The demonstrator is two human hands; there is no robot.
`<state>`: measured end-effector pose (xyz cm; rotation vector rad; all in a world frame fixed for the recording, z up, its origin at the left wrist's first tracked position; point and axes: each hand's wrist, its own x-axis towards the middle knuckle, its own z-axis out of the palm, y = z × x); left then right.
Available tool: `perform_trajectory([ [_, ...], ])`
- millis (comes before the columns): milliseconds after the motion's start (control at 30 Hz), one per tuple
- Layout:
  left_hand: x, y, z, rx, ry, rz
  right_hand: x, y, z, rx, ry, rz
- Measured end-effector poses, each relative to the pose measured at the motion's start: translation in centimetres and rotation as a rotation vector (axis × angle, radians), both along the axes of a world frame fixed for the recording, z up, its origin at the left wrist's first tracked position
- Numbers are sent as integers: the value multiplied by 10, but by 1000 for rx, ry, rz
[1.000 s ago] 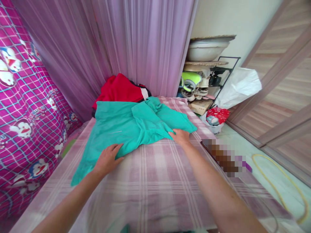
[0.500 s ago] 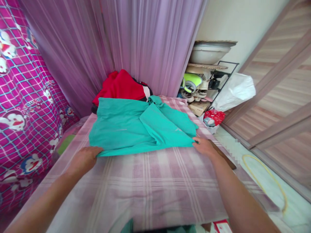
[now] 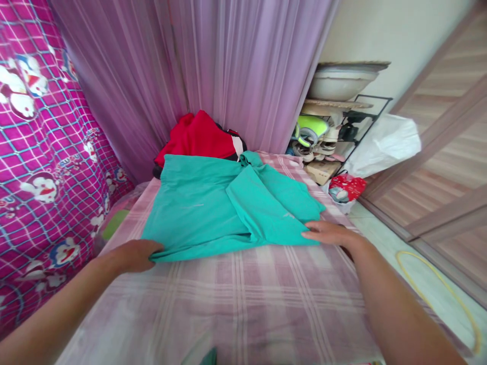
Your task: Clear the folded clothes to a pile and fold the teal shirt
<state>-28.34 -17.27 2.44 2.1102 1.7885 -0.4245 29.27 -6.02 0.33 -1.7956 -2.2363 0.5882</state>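
A teal garment [image 3: 213, 208] lies spread on the bed, with one part folded over on its right half. My left hand [image 3: 135, 255] grips its near left corner, fingers curled under the hem. At the near right corner my right hand [image 3: 327, 233] lies flat on the cloth, fingers stretched out toward the left. Behind the teal garment sits a heap of red clothes [image 3: 200, 138] with a black and white piece in it.
The bed has a pink plaid sheet [image 3: 243, 299]. A purple curtain [image 3: 198, 66] hangs behind, a magenta cartoon-print cloth [image 3: 41, 152] on the left. To the right stand a shoe rack [image 3: 331, 137] with a basin on top, a white bag [image 3: 384, 144], a red bag [image 3: 344, 185] and a yellow hose [image 3: 437, 284].
The hanging lower left part of the teal garment has been drawn up into a straight near hem. My left hand moved left to its corner, my right hand out to the right corner.
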Motion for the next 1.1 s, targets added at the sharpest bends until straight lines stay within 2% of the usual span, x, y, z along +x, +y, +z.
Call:
perform_trajectory([
  [100,-1,6,9,-54,41,8,-11,4,4,-221,-46,98],
  [300,-4,11,11,-47,115,52,-13,-7,-2,-466,-99,141],
  [367,-7,10,17,-90,88,31,-9,-9,0,-489,-66,116],
  [433,-10,11,26,-206,-19,-17,-7,-8,6,-490,-27,102],
  [500,-8,18,34,-294,-169,-41,-12,-1,13,-417,-11,65],
  [533,-4,25,35,-292,-228,-36,-18,4,16,-327,-26,26],
  [600,14,43,28,-167,-262,-7,-37,15,16,-65,-92,-66],
  [667,43,65,10,52,-209,11,-60,25,9,168,-156,-140],
  [733,74,83,-15,270,-125,20,-78,31,-6,228,-201,-162],
  [833,96,100,-45,383,-7,154,-81,31,-30,188,-350,-215],
  [933,78,108,-59,401,45,305,-62,27,-44,157,-441,-327],
  [1033,45,112,-58,414,74,392,-45,24,-49,185,-467,-381],
  [1100,35,113,-54,412,93,447,-41,24,-52,226,-479,-388],
])
